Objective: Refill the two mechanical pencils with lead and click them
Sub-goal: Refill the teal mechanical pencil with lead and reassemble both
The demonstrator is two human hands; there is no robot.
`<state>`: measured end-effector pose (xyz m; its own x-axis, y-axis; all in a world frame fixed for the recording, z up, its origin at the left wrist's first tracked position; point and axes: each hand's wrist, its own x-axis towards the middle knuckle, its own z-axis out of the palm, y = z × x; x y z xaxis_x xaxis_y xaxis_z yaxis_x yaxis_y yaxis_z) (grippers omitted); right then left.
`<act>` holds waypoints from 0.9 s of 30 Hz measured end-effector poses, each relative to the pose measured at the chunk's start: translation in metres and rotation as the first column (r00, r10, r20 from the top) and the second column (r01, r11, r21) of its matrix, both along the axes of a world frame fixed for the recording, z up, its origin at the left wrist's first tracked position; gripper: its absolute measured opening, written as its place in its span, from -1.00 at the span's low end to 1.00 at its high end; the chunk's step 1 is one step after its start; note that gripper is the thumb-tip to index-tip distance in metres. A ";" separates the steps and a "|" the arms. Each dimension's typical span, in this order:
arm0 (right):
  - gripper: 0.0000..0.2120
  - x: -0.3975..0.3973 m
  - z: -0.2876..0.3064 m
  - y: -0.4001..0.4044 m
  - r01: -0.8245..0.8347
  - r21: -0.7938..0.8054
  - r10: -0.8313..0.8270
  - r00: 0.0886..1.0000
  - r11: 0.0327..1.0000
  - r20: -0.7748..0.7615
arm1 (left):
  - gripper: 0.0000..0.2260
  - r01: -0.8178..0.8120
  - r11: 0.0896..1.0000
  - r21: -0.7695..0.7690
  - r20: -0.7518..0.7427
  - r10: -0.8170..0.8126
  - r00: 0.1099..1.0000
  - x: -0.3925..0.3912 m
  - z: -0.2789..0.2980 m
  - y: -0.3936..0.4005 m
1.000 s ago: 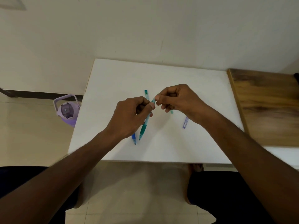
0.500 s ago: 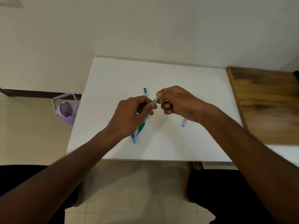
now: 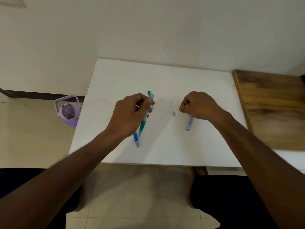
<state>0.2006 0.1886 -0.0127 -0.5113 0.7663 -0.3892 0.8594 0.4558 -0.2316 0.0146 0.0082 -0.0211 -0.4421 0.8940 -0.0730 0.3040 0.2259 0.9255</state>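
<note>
Two pencils are in play: my left hand [image 3: 130, 113] holds the teal pencil [image 3: 145, 116] tip-down over the counter [image 3: 165, 76], fingers closed round its barrel; the blue pencil [image 3: 136, 140] lies just below. My right hand [image 3: 198, 104] is curled by the lead tube [image 3: 189, 123]; I cannot tell whether it pinches anything. The loose cap [image 3: 173, 113] could roll off, and tilting the open pencil may spill lead.

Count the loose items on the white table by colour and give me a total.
Green: 2, the green pencil in the left hand and a small green cap.
Blue: 2, the blue pencil and the blue lead tube by the right hand.
Total: 4.
</note>
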 end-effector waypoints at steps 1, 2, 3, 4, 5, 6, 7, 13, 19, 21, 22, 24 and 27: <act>-0.87 -0.002 -0.001 -0.001 -0.006 -0.007 0.006 1.000 1.000 0.002 | -0.81 -0.012 1.000 0.006 0.012 0.012 1.000 0.001 0.001 0.001; -0.88 -0.003 -0.003 -0.002 -0.014 -0.024 0.014 1.000 1.000 0.001 | -0.80 -0.019 1.000 0.009 0.016 0.019 1.000 0.001 0.001 0.001; -0.89 -0.003 -0.004 -0.003 -0.016 -0.036 0.016 1.000 0.999 -0.005 | -0.80 -0.022 1.000 0.008 0.017 0.022 1.000 0.001 0.001 0.001; -0.91 -0.003 -0.005 -0.003 -0.014 -0.036 0.014 1.000 0.999 -0.017 | -0.80 -0.023 1.000 0.003 0.016 0.023 1.000 0.001 0.001 0.001; -0.92 -0.003 -0.005 -0.002 -0.010 -0.026 0.009 0.999 1.000 -0.033 | -0.81 -0.022 1.000 -0.003 0.017 0.023 1.000 0.001 0.001 0.001; -0.91 -0.003 -0.004 0.001 -0.006 -0.011 0.005 0.999 1.000 -0.054 | -0.81 -0.020 1.000 -0.010 0.022 0.020 1.000 0.000 0.000 0.001; -0.88 -0.004 -0.003 0.003 0.001 0.011 0.000 0.997 1.000 -0.077 | -0.82 -0.017 1.000 -0.018 0.031 0.018 0.999 0.000 -0.001 0.001; -0.89 -0.036 -0.001 -0.001 0.101 0.138 -0.040 0.920 0.985 -0.390 | -0.89 -0.052 0.998 -0.043 0.083 0.056 0.995 -0.006 -0.003 0.000; -0.75 -0.084 -0.023 -0.031 0.023 0.070 0.009 0.906 0.997 -0.423 | -0.91 -0.064 0.992 -0.110 0.087 0.073 0.994 -0.007 -0.007 -0.001; -0.67 -0.092 -0.030 -0.037 0.013 0.084 0.022 0.917 0.996 -0.397 | -0.91 -0.065 0.988 -0.140 0.067 0.075 0.995 -0.009 -0.008 -0.003; -0.64 -0.094 -0.033 -0.039 0.008 0.105 0.032 0.927 0.994 -0.374 | -0.91 -0.064 0.987 -0.151 0.056 0.073 0.996 -0.010 -0.008 -0.003; -0.62 -0.096 -0.036 -0.041 0.004 0.127 0.040 0.941 0.992 -0.337 | -0.90 -0.066 0.984 -0.167 0.027 0.072 0.997 -0.012 -0.008 -0.004; -0.60 -0.095 -0.037 -0.040 0.013 0.098 0.017 0.954 0.995 -0.299 | -0.85 -0.079 0.977 -0.198 -0.023 0.076 0.997 -0.015 -0.010 -0.005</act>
